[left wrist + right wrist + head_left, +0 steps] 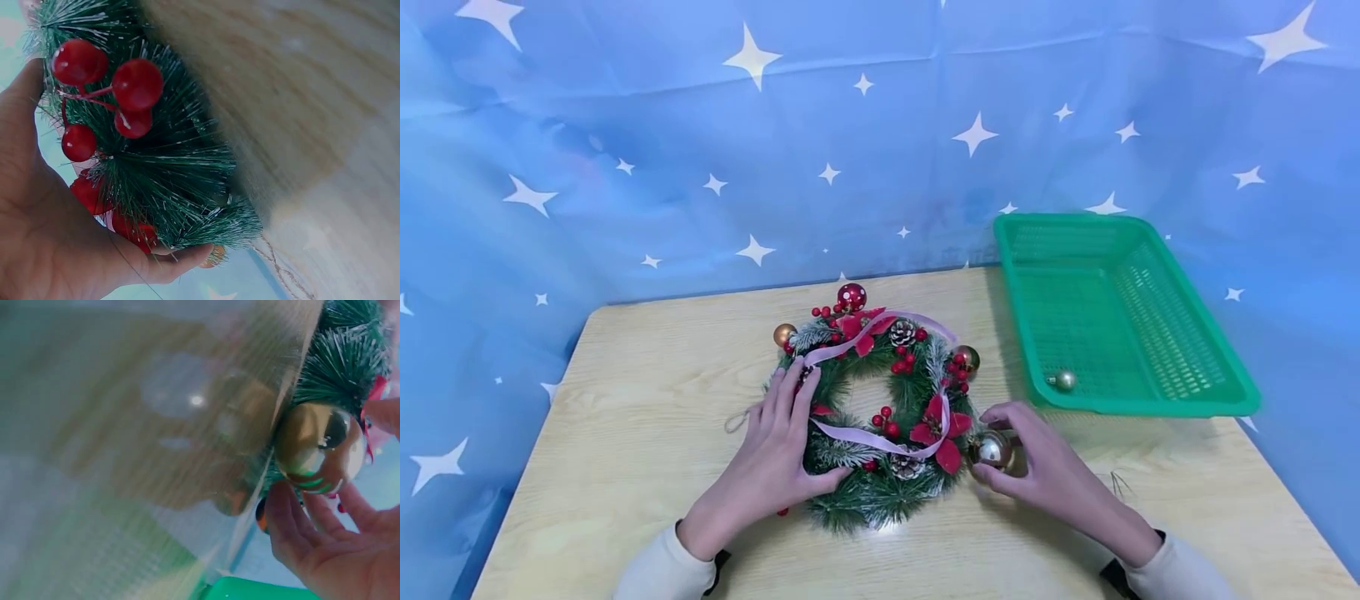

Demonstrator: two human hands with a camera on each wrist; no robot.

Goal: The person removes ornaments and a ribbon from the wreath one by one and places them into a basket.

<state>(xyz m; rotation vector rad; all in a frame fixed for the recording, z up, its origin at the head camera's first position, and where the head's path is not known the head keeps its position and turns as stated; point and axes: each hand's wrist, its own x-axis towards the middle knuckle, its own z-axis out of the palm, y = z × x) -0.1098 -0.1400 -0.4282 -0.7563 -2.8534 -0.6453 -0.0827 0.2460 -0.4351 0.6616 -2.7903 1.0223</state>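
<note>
A green Christmas wreath point(850, 504) with red berries, pine cones, red flowers and baubles lies on the table. A pale pink ribbon point(857, 436) loops loosely over it. My left hand point(775, 442) grips the wreath's left side, fingers over the top and thumb toward the front; the left wrist view shows red berries point(137, 84) beside the palm. At the wreath's right edge, my right hand point(1037, 458) holds a shiny gold bauble point(320, 447) between thumb and fingers. The bauble sits against the green needles, and its attachment is hidden.
A green plastic basket point(1150, 407) stands at the right, with a small silver bauble point(1064, 381) in its near left corner. A twine loop point(735, 423) sticks out left of the wreath. Thin dark strands point(1118, 483) lie near my right wrist. Blue star-printed cloth point(880, 125) hangs behind the table.
</note>
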